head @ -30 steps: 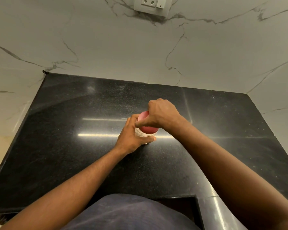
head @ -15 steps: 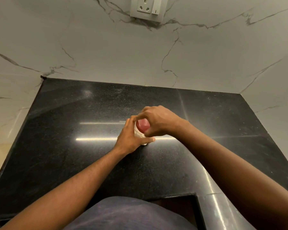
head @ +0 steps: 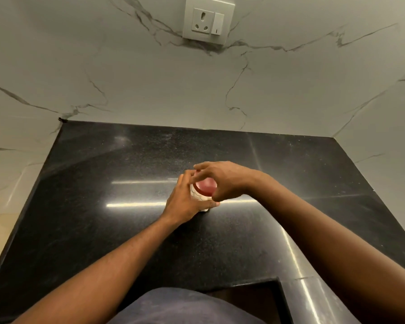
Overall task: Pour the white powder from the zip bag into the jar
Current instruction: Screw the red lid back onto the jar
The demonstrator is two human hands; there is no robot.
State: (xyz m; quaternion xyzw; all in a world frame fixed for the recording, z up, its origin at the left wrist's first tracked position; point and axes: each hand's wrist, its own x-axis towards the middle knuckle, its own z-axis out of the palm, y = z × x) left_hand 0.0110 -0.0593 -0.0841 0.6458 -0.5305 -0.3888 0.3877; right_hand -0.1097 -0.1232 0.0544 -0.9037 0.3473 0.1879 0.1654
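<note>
Both forearms reach forward toward 12 o'clock and meet mid-frame. The left hand (head: 185,202) wraps its grip around the jar (head: 200,198) body; the right hand (head: 222,180) arches above, fingers curled around the red lid (head: 206,185).

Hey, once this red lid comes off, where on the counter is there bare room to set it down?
The black counter is bare left of the left hand, back to the marble wall, and right of the right hand. The only crowded spot is the jar with its red lid, between both hands.
</note>
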